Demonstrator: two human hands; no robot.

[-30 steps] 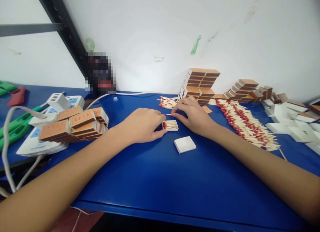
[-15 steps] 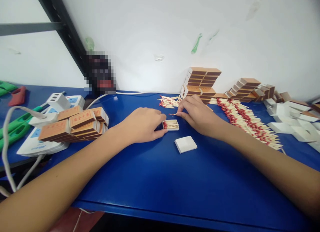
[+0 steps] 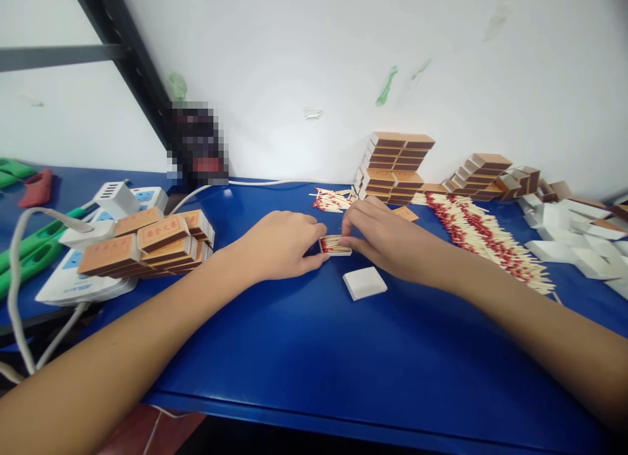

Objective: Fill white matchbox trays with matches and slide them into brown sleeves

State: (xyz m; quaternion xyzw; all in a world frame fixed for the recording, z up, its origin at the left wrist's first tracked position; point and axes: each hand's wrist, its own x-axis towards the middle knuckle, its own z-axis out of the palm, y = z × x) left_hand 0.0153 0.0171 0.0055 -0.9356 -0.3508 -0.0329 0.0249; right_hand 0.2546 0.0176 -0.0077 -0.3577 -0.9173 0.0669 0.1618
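Observation:
A small white matchbox tray (image 3: 335, 253) with red-headed matches (image 3: 333, 243) in it lies on the blue table. My left hand (image 3: 279, 245) grips its left end between thumb and fingers. Over the right end, my right hand (image 3: 385, 236) is closed in a pinch on a match at the tray's opening; the fingers mostly hide that match. Just in front of the right hand lies a white matchbox tray (image 3: 364, 283), seemingly face down. Behind the hands is a small loose pile of matches (image 3: 332, 200).
Stacked brown matchboxes (image 3: 397, 160) stand against the wall. A long bed of matches (image 3: 485, 242) and a heap of white trays (image 3: 579, 236) spread on the right. At left, orange matchboxes (image 3: 161, 236) rest on a power strip (image 3: 81, 285) with white cables.
My right hand has come down and slightly left, bringing a match from behind the tray to its right end. My left hand stays on the tray.

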